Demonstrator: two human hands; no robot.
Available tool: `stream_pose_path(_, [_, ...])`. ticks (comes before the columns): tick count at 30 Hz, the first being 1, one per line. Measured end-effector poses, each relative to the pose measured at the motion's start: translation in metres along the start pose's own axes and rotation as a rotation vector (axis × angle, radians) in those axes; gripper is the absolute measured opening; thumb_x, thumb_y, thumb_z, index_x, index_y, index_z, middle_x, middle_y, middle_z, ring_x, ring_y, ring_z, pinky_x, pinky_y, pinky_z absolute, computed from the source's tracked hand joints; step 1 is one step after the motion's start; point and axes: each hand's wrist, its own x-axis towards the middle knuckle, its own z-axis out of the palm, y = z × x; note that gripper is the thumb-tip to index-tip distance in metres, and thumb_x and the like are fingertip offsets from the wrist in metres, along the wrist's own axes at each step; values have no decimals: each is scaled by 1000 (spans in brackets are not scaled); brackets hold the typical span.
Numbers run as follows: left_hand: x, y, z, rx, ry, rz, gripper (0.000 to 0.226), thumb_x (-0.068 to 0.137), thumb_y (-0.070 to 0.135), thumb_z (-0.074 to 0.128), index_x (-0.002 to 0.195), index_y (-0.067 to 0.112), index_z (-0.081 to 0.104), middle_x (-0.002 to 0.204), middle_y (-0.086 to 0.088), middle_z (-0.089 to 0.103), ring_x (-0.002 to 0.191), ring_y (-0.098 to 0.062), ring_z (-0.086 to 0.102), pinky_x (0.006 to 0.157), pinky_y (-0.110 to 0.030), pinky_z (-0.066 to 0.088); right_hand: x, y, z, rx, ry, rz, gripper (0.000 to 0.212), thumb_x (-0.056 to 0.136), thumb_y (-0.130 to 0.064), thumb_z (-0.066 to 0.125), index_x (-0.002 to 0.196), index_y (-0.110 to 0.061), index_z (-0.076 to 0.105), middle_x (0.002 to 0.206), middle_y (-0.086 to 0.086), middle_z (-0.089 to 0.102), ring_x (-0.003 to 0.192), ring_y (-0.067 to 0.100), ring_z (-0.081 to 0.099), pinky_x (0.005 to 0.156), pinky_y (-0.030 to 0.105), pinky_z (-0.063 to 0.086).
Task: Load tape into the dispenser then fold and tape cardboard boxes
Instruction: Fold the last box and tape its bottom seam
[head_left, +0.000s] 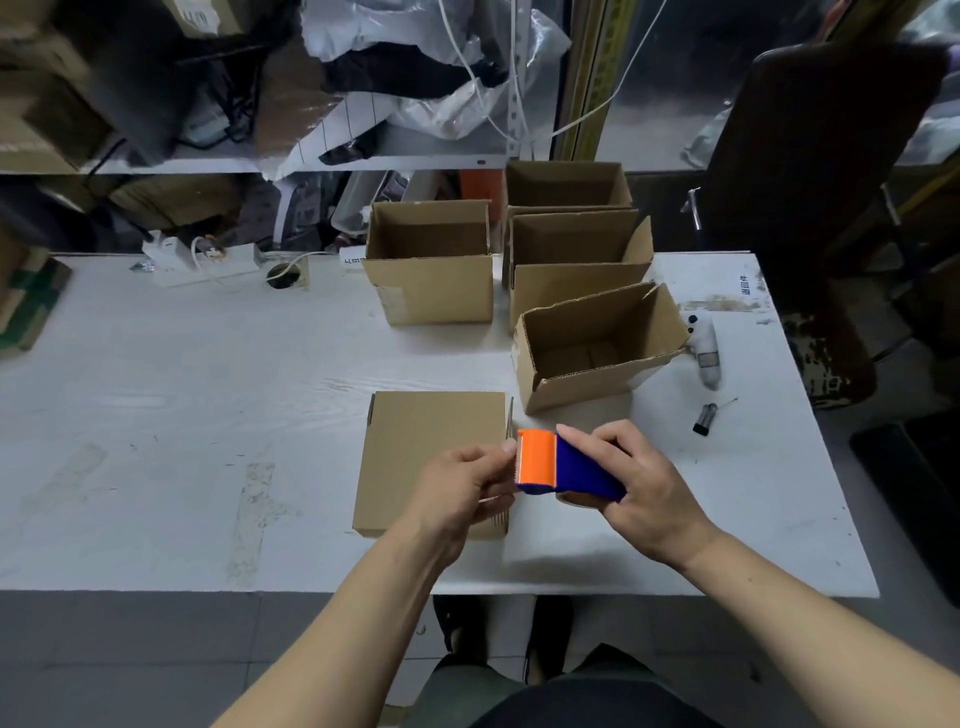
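My right hand (641, 486) grips a blue and orange tape dispenser (563, 464) just above the white table (208, 415). A roll of tape (579, 499) peeks out under its blue body. My left hand (465, 491) pinches at the orange front end of the dispenser, by the toothed edge. Under both hands lies a closed cardboard box (423, 457) with its plain side up. An open box (597, 343) lies tilted just behind the dispenser.
Three more open boxes stand at the back: one (431, 265) in the middle, two (576, 249) stacked close on the right. A white tool (706, 348) and a small black object (704, 418) lie at right. A power strip (202, 260) sits back left. A dark chair (810, 208) stands at right.
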Motion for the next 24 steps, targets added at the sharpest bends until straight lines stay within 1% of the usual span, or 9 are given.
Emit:
stream_pose_path(2, [1,-4,2,19,61,50,21,97,29,74,87,11,73,65,1,65,64,-12,60,74,-30,55,0,3,2,-127,21,-83,70,92,-30,75,156,-22,46,124,7,56,110,21,53,82,32,57])
stream_pose_path(5, [2,-11,6,178,185,184,23,96,31,75,84,12,77,70,-2,72,66,-14,62,72,-34,56,0,6,4,-238,49,-134,82,82,-11,84,155,-17,46,122,13,58,108,24,54,80,33,56])
stream_pose_path(10, [4,1,-11,92,260,220,13,98,15,71,94,4,75,83,-10,80,75,-16,76,66,-20,55,-4,23,-15,-345,49,-191,87,79,-13,85,155,-17,42,121,16,58,106,24,54,75,35,57])
stream_pose_path(13, [1,5,-21,153,285,254,15,99,15,71,92,4,77,84,-8,80,77,-17,77,70,-22,56,-10,36,-21,-401,51,-180,98,70,-10,92,154,-17,42,119,16,58,104,24,53,74,36,57])
stream_pose_path(17, [2,3,-18,295,370,310,16,100,21,69,87,14,78,80,2,80,78,-12,77,78,-30,60,-13,34,-16,-436,95,-197,85,80,-9,84,154,-17,43,113,17,60,97,27,56,74,39,55])
stream_pose_path(19, [3,-1,-9,503,406,408,19,101,28,65,87,20,76,78,5,78,77,-12,75,79,-36,59,-9,26,-8,-496,96,-227,73,86,-14,77,153,-17,47,109,17,61,90,28,57,69,40,52])
stream_pose_path(20, [2,-3,-1,706,431,516,21,102,31,62,88,21,75,76,3,76,75,-17,73,73,-37,58,-6,21,-3,-542,62,-197,73,86,-17,78,152,-17,49,107,15,60,88,28,57,67,40,49])
stream_pose_path(22, [1,-9,17,1025,471,744,22,101,32,61,88,20,74,70,-4,73,66,-31,69,57,-35,51,5,17,10,-627,-116,29,79,83,-22,84,154,-23,47,108,12,57,91,29,57,70,37,46])
stream_pose_path(24, [3,-1,25,993,442,701,22,101,34,61,90,22,76,73,-2,75,70,-28,69,61,-32,50,10,30,22,-608,-346,327,73,89,-24,75,154,-31,43,121,9,54,107,30,57,83,36,47])
